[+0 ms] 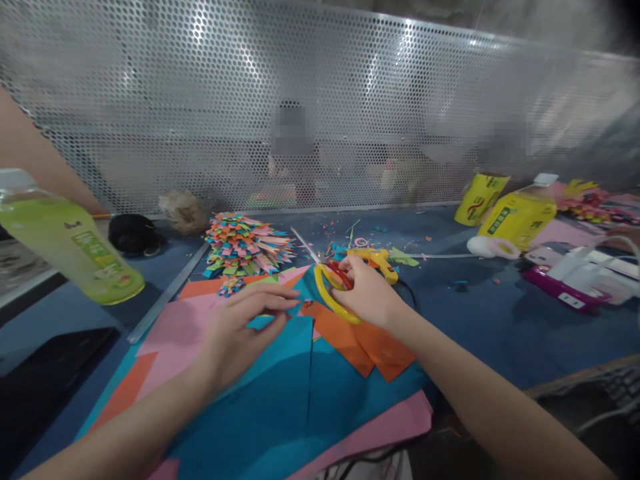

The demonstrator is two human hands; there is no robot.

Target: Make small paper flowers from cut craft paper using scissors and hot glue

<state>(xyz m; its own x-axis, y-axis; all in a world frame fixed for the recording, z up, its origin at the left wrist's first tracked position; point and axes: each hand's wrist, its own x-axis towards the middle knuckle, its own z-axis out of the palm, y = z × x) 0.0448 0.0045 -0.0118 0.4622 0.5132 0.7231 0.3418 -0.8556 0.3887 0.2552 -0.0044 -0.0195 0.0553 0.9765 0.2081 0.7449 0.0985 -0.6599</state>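
My right hand (373, 293) is closed around scissors (333, 303) with yellow and red handles; their blades point up and away to the left. My left hand (245, 327) hovers over the paper, its thumb and fingertips drawn together in a pinch. Whatever they hold is too small to make out. Beneath both hands lies a stack of coloured sheets, with blue paper (265, 400) on top and pink paper (175, 327) at the left. Orange paper pieces (350, 340) rest below the scissors. A small multicoloured paper flower (231, 287) sits beyond my left hand.
A spiky folded-paper cone (245, 243) stands behind the stack, near a yellow glue gun (385, 263) and paper scraps. At the left are a green drink bottle (80, 247), a ruler (170, 290) and a dark tablet-like slab (55, 387). A yellow bottle (520, 213) stands right, before a perforated metal screen (350, 100).
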